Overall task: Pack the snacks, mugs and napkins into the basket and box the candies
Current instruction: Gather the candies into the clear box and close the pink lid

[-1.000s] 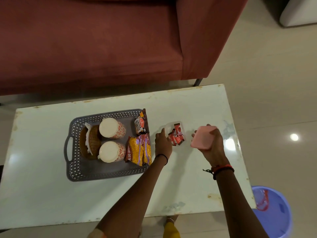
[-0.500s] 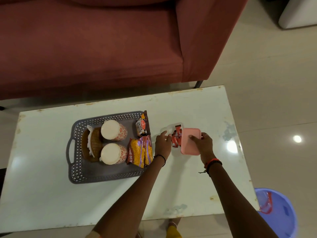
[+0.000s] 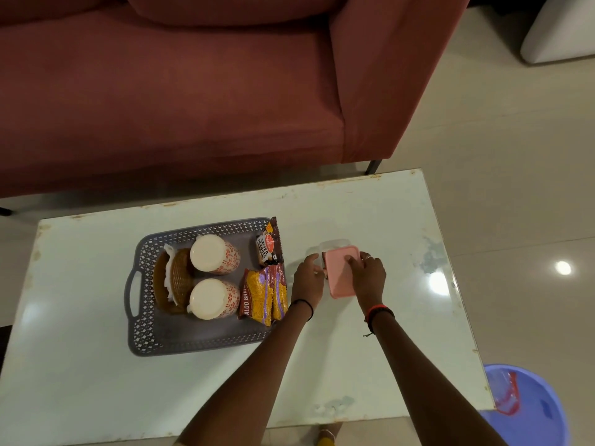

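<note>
- The pink square plastic lid (image 3: 341, 272) lies over the clear plastic box (image 3: 335, 243), right of centre on the white tabletop (image 3: 386, 214). Only the box's far rim shows. The candies are hidden, presumably underneath.
- The right hand (image 3: 367, 275) lays flat fingers on the lid's right part, likely to press it down onto the rim.
- The left hand (image 3: 307, 278) curls its fingers against the box's left side and holds it, probably so the box does not slide under the push.
- The lid looks skewed and its near edge juts past the box, so it seems not yet seated.
- The grey perforated plastic basket (image 3: 141, 284) sits just left of the left hand and already holds the rest:
  - two upturned white mugs with red flowers (image 3: 214, 257)
  - a yellow snack packet (image 3: 264, 294) and a brown peanut packet (image 3: 269, 247)
  - white napkins in a brown woven holder (image 3: 170, 272)
- Bare tabletop lies on the far, right and near sides of the box, well away from every edge. Only the basket on the left crowds it.
</note>
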### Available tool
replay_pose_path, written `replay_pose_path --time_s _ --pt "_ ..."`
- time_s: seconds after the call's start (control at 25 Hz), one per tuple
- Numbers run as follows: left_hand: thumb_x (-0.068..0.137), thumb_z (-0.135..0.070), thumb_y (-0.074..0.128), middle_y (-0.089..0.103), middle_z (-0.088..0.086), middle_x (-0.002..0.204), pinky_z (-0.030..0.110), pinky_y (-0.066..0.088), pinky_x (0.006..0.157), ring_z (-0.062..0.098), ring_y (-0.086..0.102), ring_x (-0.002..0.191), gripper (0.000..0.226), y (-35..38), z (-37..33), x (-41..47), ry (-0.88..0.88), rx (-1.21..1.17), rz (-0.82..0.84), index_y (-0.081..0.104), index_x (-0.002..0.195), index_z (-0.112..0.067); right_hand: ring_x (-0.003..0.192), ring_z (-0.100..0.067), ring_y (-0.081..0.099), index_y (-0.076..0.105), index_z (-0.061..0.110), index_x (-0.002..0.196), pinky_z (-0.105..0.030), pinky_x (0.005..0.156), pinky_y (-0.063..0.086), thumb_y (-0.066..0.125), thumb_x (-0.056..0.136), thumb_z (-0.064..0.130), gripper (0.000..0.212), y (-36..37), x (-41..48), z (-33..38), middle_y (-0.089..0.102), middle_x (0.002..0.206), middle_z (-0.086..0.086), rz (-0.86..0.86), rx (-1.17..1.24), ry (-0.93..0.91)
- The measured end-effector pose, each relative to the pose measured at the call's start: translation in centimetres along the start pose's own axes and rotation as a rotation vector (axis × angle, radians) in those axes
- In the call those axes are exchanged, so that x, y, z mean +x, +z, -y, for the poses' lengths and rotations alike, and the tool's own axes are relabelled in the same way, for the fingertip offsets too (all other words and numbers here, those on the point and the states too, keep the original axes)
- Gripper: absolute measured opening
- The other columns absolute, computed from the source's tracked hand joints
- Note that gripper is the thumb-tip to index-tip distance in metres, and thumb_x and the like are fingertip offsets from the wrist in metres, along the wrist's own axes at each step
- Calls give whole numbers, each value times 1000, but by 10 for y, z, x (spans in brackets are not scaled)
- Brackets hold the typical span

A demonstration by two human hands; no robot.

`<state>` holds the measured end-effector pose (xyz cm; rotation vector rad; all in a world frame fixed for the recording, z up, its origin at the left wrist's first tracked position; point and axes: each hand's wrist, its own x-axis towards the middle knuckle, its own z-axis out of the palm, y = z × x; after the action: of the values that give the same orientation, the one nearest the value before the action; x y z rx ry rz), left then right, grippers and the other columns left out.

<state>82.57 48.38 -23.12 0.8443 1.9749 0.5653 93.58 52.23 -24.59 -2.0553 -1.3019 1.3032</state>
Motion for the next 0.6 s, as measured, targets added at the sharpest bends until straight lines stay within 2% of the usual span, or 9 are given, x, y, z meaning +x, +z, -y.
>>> replay_pose_path --time_s 0.12,0.24,0.4,0.48,0.6 --pt "91 -1 42 61 17 120 39 48 92 30 58 109 41 -1 0 -1 13 16 0 44 131 -10 97 -34 57 59 0 108 -28 76 36 32 99 16 33 6 -1 -7 61 104 -22 -24 1 -21" --pt "92 -4 41 60 18 122 43 48 95 32 57 111 39 -1 2 0 26 16 3 46 130 -10 95 -29 51 55 2 107 -26 76 33 23 98 7 34 9 -6 -6 57 103 -16 -31 88 -14" --pt "91 -21 51 61 17 120 42 48 93 31 58 108 40 -1 -2 -2 27 -25 13 47 128 -8 88 -21 42 53 0 109 -19 73 29 21 96 2 35 14 -7 2 47 104 -12 -34 126 3" --pt "88 -15 55 62 19 116 40 47 91 31 58 106 41 0 0 -2 36 -16 17 47 128 -7 91 -23 44 53 -1 111 -22 77 31 21 96 2 35 17 -5 6 49 108 -16 -46 117 -4" --pt "90 -12 52 63 18 116 40 48 88 33 58 107 37 -2 1 -1 62 30 15 48 126 -9 104 -32 52 53 -1 117 -26 82 34 26 98 8 34 18 -2 6 53 117 -20 -47 41 -65"
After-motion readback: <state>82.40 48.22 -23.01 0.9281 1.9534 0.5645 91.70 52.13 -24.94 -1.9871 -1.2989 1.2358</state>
